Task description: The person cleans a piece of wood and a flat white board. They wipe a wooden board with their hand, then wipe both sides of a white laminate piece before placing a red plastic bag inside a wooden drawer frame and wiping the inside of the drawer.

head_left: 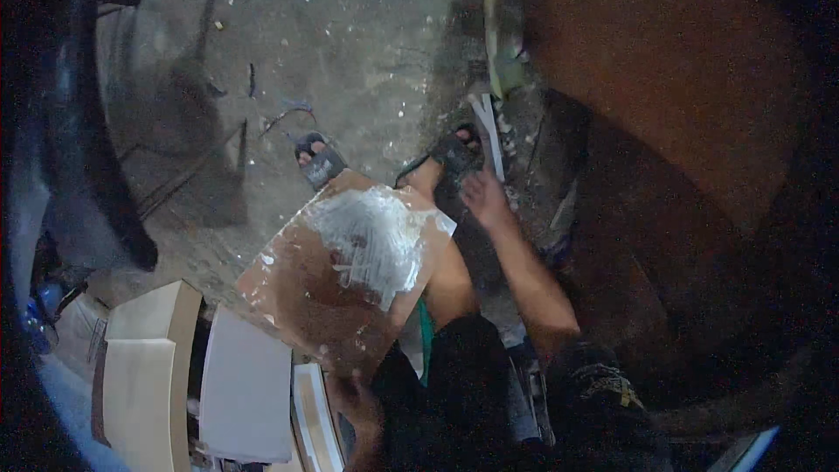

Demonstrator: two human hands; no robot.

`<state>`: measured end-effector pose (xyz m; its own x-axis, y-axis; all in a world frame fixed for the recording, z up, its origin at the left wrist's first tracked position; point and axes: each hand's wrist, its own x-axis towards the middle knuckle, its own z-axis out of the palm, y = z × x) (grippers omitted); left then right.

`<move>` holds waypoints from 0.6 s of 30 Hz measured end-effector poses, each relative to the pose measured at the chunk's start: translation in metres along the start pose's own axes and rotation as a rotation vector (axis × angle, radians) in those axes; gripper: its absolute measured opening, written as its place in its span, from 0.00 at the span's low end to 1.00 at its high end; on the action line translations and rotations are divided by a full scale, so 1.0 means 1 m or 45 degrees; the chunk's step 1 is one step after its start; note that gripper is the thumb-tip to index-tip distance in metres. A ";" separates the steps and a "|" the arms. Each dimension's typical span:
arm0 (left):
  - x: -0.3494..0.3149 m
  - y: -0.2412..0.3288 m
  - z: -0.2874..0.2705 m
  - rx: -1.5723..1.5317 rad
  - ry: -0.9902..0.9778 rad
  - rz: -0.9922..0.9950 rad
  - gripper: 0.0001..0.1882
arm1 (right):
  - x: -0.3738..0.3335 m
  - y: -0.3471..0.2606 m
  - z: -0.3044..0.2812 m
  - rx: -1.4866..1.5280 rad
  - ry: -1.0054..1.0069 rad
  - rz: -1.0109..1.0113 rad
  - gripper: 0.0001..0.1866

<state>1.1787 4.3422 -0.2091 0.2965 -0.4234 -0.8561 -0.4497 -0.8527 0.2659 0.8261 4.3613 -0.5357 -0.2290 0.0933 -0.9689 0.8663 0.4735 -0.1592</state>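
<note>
Mid-frame, my right hand (483,198) is by a narrow white strip (493,135); lower centre, my left hand (358,402) by a white-smeared brown board (319,288); either's grip I cannot tell

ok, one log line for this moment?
left hand: at brown board near edge, grip unclear | right hand: by white strip, grip unclear | white smear: on board

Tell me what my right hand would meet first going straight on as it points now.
Probably the pale strip just ahead of your right hand, with the dark sandal slightly left of that line. Depth is unclear, so I can't tell whether your fingers already touch the strip.
</note>
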 end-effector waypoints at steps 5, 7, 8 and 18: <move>-0.002 -0.041 0.003 -0.051 0.092 0.126 0.13 | -0.091 0.044 0.029 -0.740 -0.373 -0.392 0.36; 0.002 -0.049 -0.002 -0.208 0.073 0.217 0.12 | -0.121 0.059 0.044 -0.929 -0.537 -0.700 0.39; 0.007 -0.052 -0.005 -0.292 0.051 0.263 0.12 | -0.137 0.058 0.050 -1.027 -0.601 -0.863 0.40; 0.051 -0.102 -0.061 -0.627 -0.130 0.762 0.11 | -0.297 0.078 0.038 -1.705 0.244 -1.805 0.61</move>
<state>1.2910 4.3896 -0.2527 0.0316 -0.8444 -0.5348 -0.0756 -0.5356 0.8411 0.9787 4.3373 -0.2681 -0.4582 -0.8538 -0.2473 -0.7731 0.5201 -0.3630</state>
